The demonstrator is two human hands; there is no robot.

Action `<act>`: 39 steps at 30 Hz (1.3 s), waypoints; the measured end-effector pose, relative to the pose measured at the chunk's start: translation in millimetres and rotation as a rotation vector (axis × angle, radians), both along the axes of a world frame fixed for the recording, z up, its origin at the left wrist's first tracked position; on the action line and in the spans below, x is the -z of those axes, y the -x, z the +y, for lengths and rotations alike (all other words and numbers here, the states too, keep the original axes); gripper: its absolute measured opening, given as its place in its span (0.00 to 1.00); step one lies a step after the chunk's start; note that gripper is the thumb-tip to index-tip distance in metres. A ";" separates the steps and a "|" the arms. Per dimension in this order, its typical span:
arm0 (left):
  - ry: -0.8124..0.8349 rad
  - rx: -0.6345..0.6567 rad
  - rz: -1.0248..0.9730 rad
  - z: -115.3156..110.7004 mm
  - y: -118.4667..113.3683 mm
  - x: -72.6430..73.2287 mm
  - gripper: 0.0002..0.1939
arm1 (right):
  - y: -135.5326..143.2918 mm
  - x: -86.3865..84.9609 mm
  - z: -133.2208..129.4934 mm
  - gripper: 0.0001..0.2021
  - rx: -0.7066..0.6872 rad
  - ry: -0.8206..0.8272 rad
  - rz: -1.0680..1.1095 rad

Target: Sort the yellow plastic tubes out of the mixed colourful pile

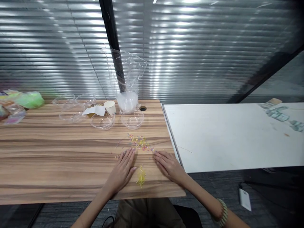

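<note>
Both hands lie palm down on the wood-grain table. My left hand [123, 171] rests left of a small heap of yellow pieces [141, 177], its fingers stretched forward and its thumb apart. To the right of that heap, my right hand [169, 166] lies flat with its fingers extended toward the middle. Just beyond the fingertips is a loose scatter of small multicoloured pieces [142, 143], with yellow, pink and other bits. Neither hand visibly holds anything; what may be under the palms is hidden.
Clear bowls [132, 120] stand along the back, near a white paper cup [110, 108] and a clear plastic bag [128, 72]. Colourful packages [29, 99] lie at the far left. A white table [213, 136] adjoins on the right.
</note>
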State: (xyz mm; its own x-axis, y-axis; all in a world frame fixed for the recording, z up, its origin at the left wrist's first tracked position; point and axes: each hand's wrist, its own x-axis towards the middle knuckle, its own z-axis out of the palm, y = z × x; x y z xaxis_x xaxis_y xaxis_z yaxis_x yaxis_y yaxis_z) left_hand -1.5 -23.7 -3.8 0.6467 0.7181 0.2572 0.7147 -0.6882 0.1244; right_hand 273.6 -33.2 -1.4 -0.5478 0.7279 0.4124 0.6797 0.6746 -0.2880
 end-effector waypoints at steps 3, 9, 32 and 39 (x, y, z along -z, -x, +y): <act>0.000 0.050 -0.009 5.5 -14.3 -1.5 0.34 | 3.1 2.0 3.6 0.14 0.063 0.013 0.024; 0.062 0.115 -0.021 9.2 -21.0 -1.0 0.33 | 4.1 3.9 5.1 0.14 0.054 0.026 0.005; 0.177 0.172 -0.083 0.0 -16.0 2.5 0.31 | 19.7 5.1 9.3 0.16 -0.008 0.009 -0.071; 0.208 0.140 -0.098 9.6 -25.4 -2.4 0.33 | 19.0 5.5 10.9 0.16 0.005 0.003 -0.027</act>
